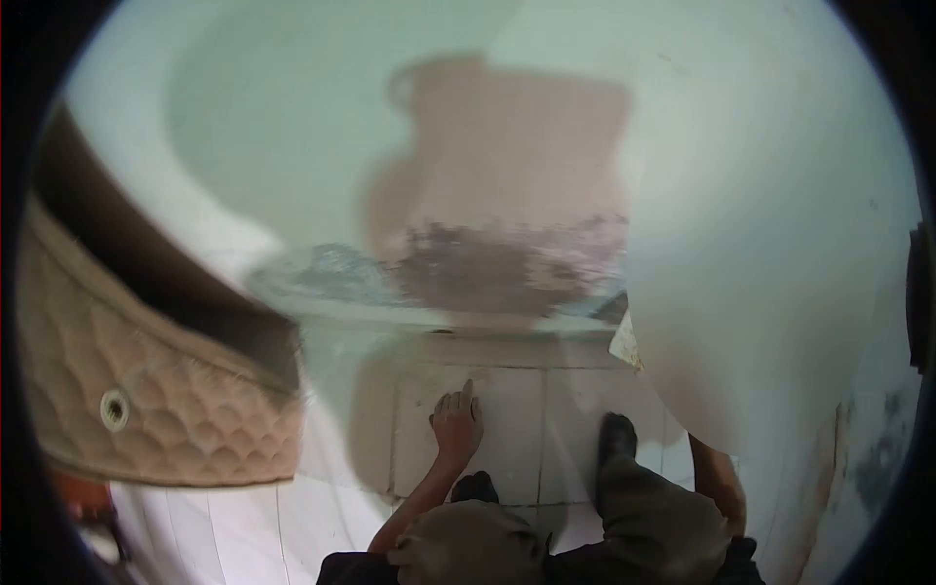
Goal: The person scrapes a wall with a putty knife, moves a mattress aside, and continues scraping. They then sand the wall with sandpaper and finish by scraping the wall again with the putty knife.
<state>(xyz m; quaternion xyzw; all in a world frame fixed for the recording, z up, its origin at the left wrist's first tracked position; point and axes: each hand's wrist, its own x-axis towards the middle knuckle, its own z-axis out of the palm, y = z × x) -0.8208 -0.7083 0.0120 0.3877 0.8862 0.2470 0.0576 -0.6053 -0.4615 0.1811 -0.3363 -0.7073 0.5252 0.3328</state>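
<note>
My left hand (456,426) reaches forward, low over the pale floor tiles (507,414), close to the foot of the wall (546,146). Its fingers look bent together. A narrow pale tip sticks out past them; whether it is a finger or a small held thing I cannot make out. My right forearm (717,485) goes up behind a large whitish sheet (751,244) that fills the right side. That sheet hides my right hand. Ahead, the lower wall has a dark, peeling patch (487,263).
A brown quilted, padded piece of furniture (185,390) with a round metal eyelet stands at the left. My shoes (616,439) are on the tiles. My shadow falls on the wall. A reddish thing (83,495) is at the lower left, and dark stains (882,448) mark the right wall.
</note>
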